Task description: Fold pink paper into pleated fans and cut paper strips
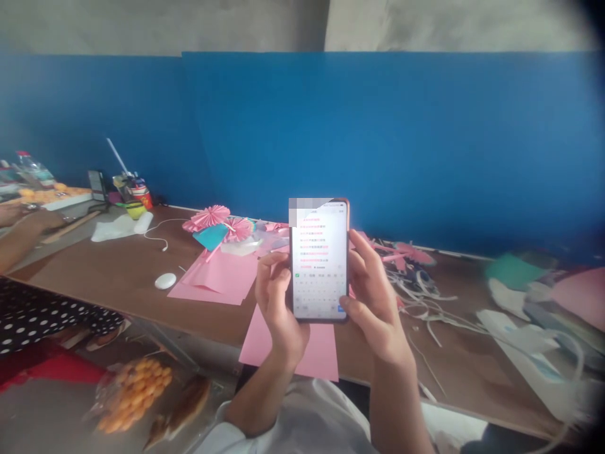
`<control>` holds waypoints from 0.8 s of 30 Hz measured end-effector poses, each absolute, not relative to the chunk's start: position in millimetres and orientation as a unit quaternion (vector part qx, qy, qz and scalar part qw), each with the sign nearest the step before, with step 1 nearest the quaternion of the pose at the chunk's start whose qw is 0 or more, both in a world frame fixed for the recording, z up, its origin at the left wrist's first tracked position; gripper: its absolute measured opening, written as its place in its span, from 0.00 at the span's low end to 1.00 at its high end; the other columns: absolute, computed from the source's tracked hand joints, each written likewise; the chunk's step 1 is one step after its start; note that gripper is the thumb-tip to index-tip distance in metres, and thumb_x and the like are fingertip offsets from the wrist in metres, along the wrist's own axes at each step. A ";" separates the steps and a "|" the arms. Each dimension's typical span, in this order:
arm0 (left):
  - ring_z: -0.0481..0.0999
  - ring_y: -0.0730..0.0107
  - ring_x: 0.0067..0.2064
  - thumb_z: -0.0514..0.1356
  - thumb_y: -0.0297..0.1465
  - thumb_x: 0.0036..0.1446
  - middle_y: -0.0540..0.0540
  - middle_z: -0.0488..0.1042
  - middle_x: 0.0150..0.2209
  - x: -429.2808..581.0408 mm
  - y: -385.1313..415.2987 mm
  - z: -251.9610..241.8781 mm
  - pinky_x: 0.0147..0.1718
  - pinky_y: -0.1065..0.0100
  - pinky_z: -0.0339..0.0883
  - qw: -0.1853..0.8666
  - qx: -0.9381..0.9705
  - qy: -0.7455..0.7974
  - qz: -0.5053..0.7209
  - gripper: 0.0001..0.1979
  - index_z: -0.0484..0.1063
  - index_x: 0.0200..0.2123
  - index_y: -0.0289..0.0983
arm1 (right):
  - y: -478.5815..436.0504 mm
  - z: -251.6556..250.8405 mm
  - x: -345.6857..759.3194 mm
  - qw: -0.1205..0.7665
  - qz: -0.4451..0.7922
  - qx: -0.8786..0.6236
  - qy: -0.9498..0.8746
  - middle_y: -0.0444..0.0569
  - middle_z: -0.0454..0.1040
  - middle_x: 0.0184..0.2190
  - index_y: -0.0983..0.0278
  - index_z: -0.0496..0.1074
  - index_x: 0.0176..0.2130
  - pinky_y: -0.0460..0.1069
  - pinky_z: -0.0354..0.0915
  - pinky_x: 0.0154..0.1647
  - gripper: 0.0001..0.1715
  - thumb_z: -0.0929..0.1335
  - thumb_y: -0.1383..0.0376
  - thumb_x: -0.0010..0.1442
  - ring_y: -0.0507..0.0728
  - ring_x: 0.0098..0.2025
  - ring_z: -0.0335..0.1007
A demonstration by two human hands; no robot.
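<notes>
One phone (319,260) above brown tabletop (108,265); blue panel (378,139) behind

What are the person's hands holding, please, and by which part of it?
They are holding a phone upright, with the left hand on its left long edge and the right hand on its right long edge.

Paper fans (210,219) (on desk (108,265)) behind smartphone (319,258)

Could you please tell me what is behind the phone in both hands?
Behind the phone, between the left hand and right hand, lies a pink paper sheet on the brown table; the covered part cannot be seen.
</notes>
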State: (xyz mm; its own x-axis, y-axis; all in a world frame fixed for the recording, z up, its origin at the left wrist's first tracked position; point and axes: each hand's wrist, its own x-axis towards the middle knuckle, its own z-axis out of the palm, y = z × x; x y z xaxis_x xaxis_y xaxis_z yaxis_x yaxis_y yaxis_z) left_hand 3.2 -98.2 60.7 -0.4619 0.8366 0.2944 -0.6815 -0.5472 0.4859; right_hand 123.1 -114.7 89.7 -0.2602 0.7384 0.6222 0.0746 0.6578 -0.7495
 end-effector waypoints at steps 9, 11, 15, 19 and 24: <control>0.76 0.67 0.41 0.59 0.31 0.60 0.48 0.76 0.41 3.4 -98.6 59.9 0.35 0.70 0.70 0.476 0.262 0.147 0.827 0.06 0.71 0.41 0.42 | -113.7 87.6 123.2 0.550 0.293 -0.275 -0.732 0.55 0.58 0.70 0.54 0.49 0.72 0.66 0.66 0.61 0.41 0.66 0.62 0.65 0.68 0.68 0.59; 0.76 0.67 0.41 0.59 0.31 0.60 0.49 0.76 0.41 3.7 -99.3 60.2 0.36 0.70 0.70 0.475 0.259 0.150 0.827 0.06 0.71 0.41 0.42 | -113.9 85.8 119.5 0.559 0.285 -0.280 -0.726 0.55 0.59 0.69 0.54 0.50 0.71 0.66 0.67 0.59 0.41 0.66 0.61 0.65 0.69 0.67 0.60; 0.77 0.65 0.42 0.59 0.32 0.60 0.48 0.76 0.42 7.5 -100.6 60.0 0.37 0.68 0.71 0.483 0.261 0.147 0.823 0.07 0.71 0.42 0.42 | -113.2 78.6 107.7 0.605 0.254 -0.291 -0.696 0.55 0.60 0.68 0.54 0.50 0.71 0.64 0.70 0.55 0.40 0.66 0.59 0.64 0.69 0.64 0.63; 0.78 0.60 0.47 0.57 0.33 0.62 0.43 0.78 0.46 13.6 -101.0 59.3 0.40 0.66 0.72 0.473 0.301 0.146 0.815 0.10 0.73 0.46 0.40 | -111.0 72.4 100.0 0.653 0.227 -0.308 -0.654 0.57 0.63 0.65 0.55 0.51 0.70 0.65 0.72 0.52 0.39 0.65 0.59 0.64 0.69 0.60 0.68; 0.76 0.52 0.54 0.56 0.36 0.63 0.39 0.76 0.54 18.7 -100.2 56.1 0.45 0.61 0.72 0.510 0.341 0.118 0.781 0.18 0.72 0.55 0.39 | -108.0 71.1 100.3 0.699 0.218 -0.303 -0.610 0.57 0.64 0.64 0.55 0.53 0.69 0.67 0.69 0.54 0.39 0.65 0.61 0.62 0.70 0.60 0.68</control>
State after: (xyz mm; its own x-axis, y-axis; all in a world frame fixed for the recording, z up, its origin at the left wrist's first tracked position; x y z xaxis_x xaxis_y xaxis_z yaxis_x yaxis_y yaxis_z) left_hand 18.7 -100.2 56.1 -0.2481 0.8767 0.4121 -0.7154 -0.4527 0.5322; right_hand 100.3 -108.0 71.1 0.1597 0.6749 0.7204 0.0647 0.7211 -0.6898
